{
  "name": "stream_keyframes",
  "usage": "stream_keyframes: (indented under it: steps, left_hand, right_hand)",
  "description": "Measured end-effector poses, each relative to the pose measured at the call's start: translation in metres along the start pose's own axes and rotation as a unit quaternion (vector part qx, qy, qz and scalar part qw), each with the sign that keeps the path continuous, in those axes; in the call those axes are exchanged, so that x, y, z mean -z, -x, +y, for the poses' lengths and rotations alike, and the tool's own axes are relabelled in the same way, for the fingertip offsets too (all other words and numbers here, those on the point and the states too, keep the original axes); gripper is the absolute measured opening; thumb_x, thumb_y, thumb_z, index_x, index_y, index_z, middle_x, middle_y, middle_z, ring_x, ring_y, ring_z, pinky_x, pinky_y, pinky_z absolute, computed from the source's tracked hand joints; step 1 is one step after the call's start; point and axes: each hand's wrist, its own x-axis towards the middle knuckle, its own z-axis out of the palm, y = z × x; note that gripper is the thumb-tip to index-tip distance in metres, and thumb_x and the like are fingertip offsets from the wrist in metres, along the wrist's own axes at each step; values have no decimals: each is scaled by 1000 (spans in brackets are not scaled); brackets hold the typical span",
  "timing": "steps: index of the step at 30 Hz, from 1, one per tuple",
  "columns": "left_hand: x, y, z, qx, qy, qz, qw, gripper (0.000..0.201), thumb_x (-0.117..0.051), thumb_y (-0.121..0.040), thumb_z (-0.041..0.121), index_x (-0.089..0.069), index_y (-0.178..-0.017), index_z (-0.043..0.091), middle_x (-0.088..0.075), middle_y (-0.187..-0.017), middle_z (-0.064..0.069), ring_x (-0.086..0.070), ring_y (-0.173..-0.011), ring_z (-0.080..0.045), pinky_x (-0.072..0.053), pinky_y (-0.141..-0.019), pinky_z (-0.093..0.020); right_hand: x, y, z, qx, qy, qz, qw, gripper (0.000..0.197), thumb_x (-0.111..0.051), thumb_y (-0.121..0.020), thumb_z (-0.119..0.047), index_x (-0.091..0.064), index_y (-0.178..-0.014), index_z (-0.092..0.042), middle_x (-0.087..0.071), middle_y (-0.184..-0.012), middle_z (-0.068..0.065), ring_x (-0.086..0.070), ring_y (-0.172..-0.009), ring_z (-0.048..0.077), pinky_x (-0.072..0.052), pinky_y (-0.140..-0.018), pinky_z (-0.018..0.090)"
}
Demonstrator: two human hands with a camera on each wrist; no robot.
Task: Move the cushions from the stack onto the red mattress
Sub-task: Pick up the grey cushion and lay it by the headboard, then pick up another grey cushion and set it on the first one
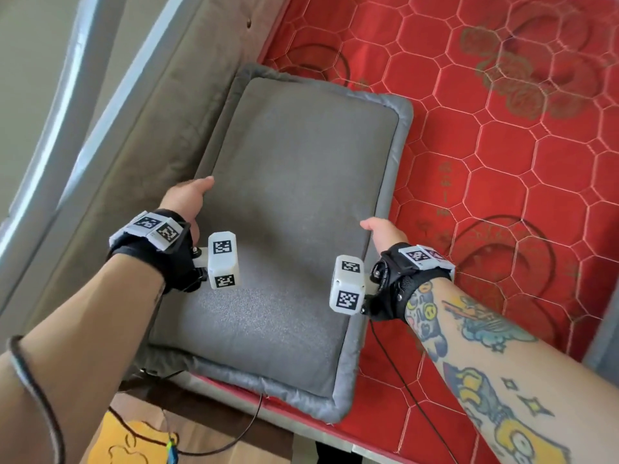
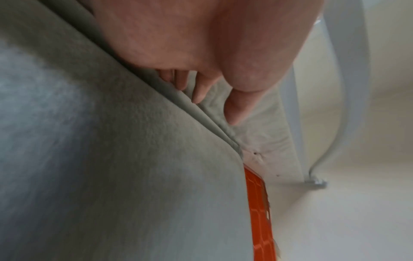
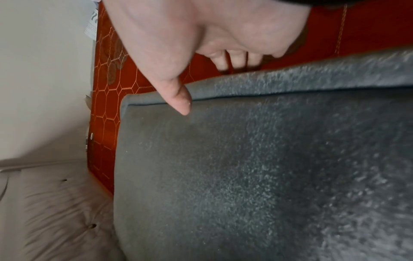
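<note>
A grey cushion (image 1: 284, 212) with a flat sewn rim lies partly on the red quilted mattress (image 1: 502, 145), its left side over a tan tufted pad (image 1: 150, 112). My left hand (image 1: 191, 195) grips its left edge, thumb on top. In the left wrist view the fingers (image 2: 201, 88) reach past the rim of the cushion (image 2: 111, 159), down against the tan pad (image 2: 263, 127). My right hand (image 1: 382, 229) grips the right edge. In the right wrist view its thumb (image 3: 181, 100) presses on the cushion (image 3: 245, 167) and the fingers curl behind the rim above the mattress (image 3: 107, 109).
A pale wall and a grey-white frame (image 1: 50, 112) run along the left. A black cable (image 1: 402, 380) trails over the mattress's near edge. A yellow object (image 1: 134, 443) lies on the wooden floor at bottom left. Another grey shape (image 1: 603, 346) shows at the right edge.
</note>
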Motion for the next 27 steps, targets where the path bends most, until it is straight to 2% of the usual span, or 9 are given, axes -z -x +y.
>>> stream_keyframes:
  steps: [4, 7, 11, 14, 16, 18, 19, 22, 27]
  left_hand:
    - [-38, 53, 8, -12, 19, -61, 998, 50, -62, -82, 32, -55, -128, 13, -58, -119, -7, -56, -120, -26, -44, -102, -39]
    - [-79, 89, 4, -15, -1, -100, 995, 47, -52, -93, 25, -46, -138, 11, -51, -137, -9, -47, -129, -23, -33, -92, -31]
    - [-132, 137, -7, 4, 2, -153, 988, 52, -54, -91, 30, -44, -140, 16, -36, -155, -7, -31, -145, -26, -27, -112, -43]
    - [-181, 169, -22, 33, 10, -180, 983, 46, -55, -90, 32, -52, -133, 15, -51, -145, -6, -45, -137, -20, -35, -109, -40]
    - [-214, 195, -28, 45, 10, -207, 977, 33, -51, -93, 27, -58, -121, 11, -69, -119, -3, -61, -120, -11, -50, -86, -26]
    - [-257, 225, -38, 44, -7, -238, 970, 39, -48, -96, 22, -52, -131, 8, -59, -132, -7, -52, -131, -21, -45, -72, -24]
    - [-273, 237, -42, 44, -10, -247, 968, 42, -48, -96, 22, -48, -136, 7, -53, -139, -11, -47, -134, -27, -42, -66, -24]
    - [-328, 271, -58, 57, -20, -280, 958, 46, -49, -95, 24, -48, -136, 5, -55, -128, -12, -52, -125, -28, -42, -64, -25]
    - [-403, 308, -92, 105, -66, -287, 950, 49, -51, -93, 32, -48, -137, 10, -54, -135, -13, -45, -136, -32, -43, -71, -31]
  right_hand:
    - [31, 6, 22, -4, -48, -41, 998, 49, -62, -87, -27, -57, -128, -3, -52, -139, 18, -52, -125, 34, -43, -105, 42]
    - [82, 8, 52, -5, -50, -24, 998, 20, -61, -86, -34, -66, -96, -17, -50, -134, 14, -49, -122, 32, -39, -108, 48]
    - [163, 9, 94, -38, -83, -7, 996, 30, -66, -74, -39, -63, -94, -17, -52, -129, 7, -48, -127, 32, -41, -105, 50]
    - [234, 6, 132, -44, -84, 44, 995, 15, -64, -78, -40, -58, -72, -27, -51, -139, 16, -47, -129, 36, -39, -107, 49]
    - [274, 2, 154, -58, -86, 71, 992, 24, -65, -75, -45, -63, -85, -23, -57, -128, 9, -55, -115, 29, -41, -104, 40]
    - [323, 4, 180, -67, -91, 98, 989, 33, -64, -82, -40, -57, -107, -19, -50, -114, 5, -52, -98, 24, -44, -90, 34]
    - [342, 5, 190, -79, -94, 116, 986, 32, -63, -83, -39, -53, -105, -17, -47, -111, 6, -52, -89, 25, -45, -80, 33]
    - [406, 3, 225, -104, -106, 169, 974, 29, -64, -82, -39, -54, -94, -14, -51, -103, 7, -46, -65, 25, -36, -58, 28]
    - [480, -4, 268, -126, -156, 213, 956, 46, -64, -84, -33, -55, -126, -19, -43, -114, 5, -52, -86, 30, -44, -72, 38]
